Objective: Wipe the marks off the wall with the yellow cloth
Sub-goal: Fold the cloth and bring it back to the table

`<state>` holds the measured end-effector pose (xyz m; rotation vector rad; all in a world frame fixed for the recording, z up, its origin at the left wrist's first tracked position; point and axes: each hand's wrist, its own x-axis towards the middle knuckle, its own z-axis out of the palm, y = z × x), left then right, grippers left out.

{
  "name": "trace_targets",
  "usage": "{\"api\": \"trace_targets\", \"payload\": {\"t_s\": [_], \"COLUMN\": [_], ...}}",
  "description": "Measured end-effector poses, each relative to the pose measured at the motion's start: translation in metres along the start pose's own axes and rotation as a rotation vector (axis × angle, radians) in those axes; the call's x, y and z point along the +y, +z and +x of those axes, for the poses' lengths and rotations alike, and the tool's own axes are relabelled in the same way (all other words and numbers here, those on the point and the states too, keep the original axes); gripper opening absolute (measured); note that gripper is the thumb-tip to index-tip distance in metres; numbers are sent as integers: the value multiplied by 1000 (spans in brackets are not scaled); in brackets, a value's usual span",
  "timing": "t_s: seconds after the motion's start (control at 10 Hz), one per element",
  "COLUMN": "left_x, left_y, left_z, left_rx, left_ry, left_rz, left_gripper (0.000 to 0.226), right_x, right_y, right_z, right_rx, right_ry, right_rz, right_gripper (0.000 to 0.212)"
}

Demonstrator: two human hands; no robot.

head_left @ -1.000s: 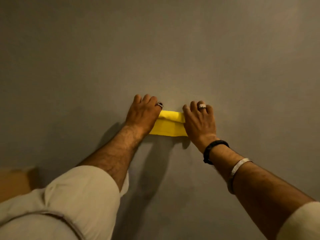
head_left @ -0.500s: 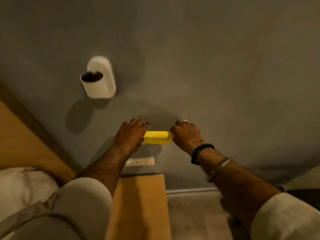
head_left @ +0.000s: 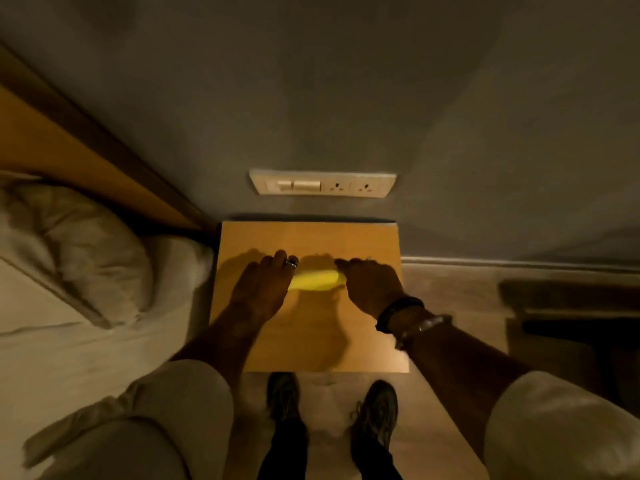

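Observation:
The yellow cloth [head_left: 315, 280], folded into a narrow strip, is stretched between my two hands above the wooden bedside table [head_left: 367, 244]. My left hand [head_left: 263, 289] grips its left end and my right hand [head_left: 372, 284] grips its right end. Both hands are away from the grey wall [head_left: 329, 81], which fills the top of the view. No marks on the wall are distinguishable in the dim light. The frame is blurred by motion.
A switch and socket plate [head_left: 323, 183] sits on the wall just above the table. A bed with a pillow [head_left: 79, 251] and wooden headboard [head_left: 69, 133] lies to the left. My shoes [head_left: 375, 410] stand on the floor before the table. Something dark [head_left: 571, 306] stands at the right.
My hands have come down off the wall with the cloth still held between them. My view dropped from the wall to the bedside table and floor.

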<state>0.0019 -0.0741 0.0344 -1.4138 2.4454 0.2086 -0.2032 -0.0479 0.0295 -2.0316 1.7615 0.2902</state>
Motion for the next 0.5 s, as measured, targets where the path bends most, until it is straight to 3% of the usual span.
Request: {"api": "trace_targets", "payload": {"t_s": [0.1, 0.2, 0.3, 0.4, 0.5], "left_x": [-9, -13, -13, -10, -6], "left_y": [39, 90, 116, 121, 96], "left_z": [11, 7, -3, -9, 1], "left_rx": [162, 57, -296, -330, -257], "left_ry": [69, 118, 10, -80, -122], "left_rz": [118, 183, 71, -26, -48], "left_gripper": [39, 46, 76, 81, 76], "right_x": [-5, -9, -7, -11, -16], "right_y": [30, 81, 106, 103, 83], "right_z": [28, 35, 26, 24, 26], "right_rx": [125, -189, -394, -390, -294], "right_ry": [21, 50, 86, 95, 94], "right_rz": [4, -4, -18, 13, 22], "right_gripper": [53, 65, 75, 77, 77]}}
